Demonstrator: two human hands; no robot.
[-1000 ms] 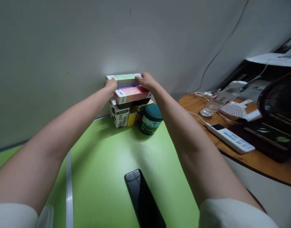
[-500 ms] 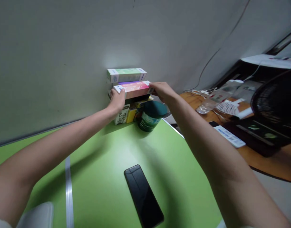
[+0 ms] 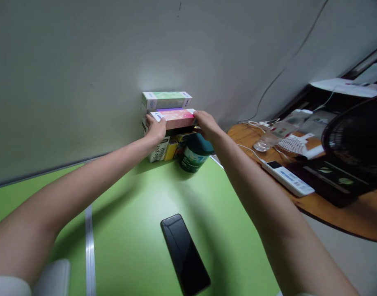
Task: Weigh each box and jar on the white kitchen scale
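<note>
A long pink-and-white carton (image 3: 178, 118) lies across the front of a stack of boxes by the wall. My left hand (image 3: 156, 128) grips its left end, fingers behind and thumb in front, while my right hand (image 3: 206, 124) closes on the right end. Behind it a similar green-and-white carton (image 3: 168, 98) sits higher, with a strip of purple between them. Underneath are a white "Super Meal" box (image 3: 159, 152) and a yellow box (image 3: 170, 151). Close below my right hand stands a dark green lidded tub (image 3: 194, 154). The lower parts of the stack are partly hidden.
A black phone (image 3: 185, 255) lies on the green table (image 3: 123, 230), which has a metal seam at left. On the wooden desk (image 3: 339, 222) to the right are a clear plastic bottle (image 3: 279, 131), a white power strip (image 3: 288, 179), cables and a black mesh basket (image 3: 357, 135).
Both hands stay on the pink carton, which looks slightly lower and further right in view. The view itself has shifted a little; the phone and the other boxes appear unmoved.
</note>
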